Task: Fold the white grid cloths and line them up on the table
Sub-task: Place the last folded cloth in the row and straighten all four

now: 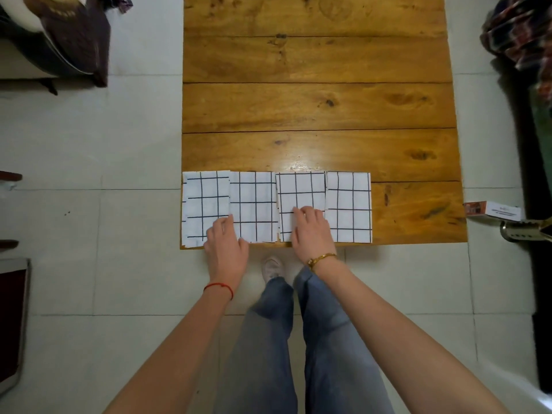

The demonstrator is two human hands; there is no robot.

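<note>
Four folded white grid cloths (pixel 276 206) already lay edge to edge along the table (pixel 316 106) rim at 6 o'clock; I saw none unfolded, so I judged only squaring up remained. My left hand (pixel 225 243) rested flat, gripping nothing, at 7 o'clock on the first seam. My right hand (pixel 310 230), equally flat, pressed the third cloth.

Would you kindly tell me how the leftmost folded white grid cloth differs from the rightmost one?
The leftmost folded white grid cloth lies at the wooden table's left edge with the left hand on its corner; the rightmost folded white grid cloth is untouched, with bare wood beyond. Both lie flat in one row.
</note>
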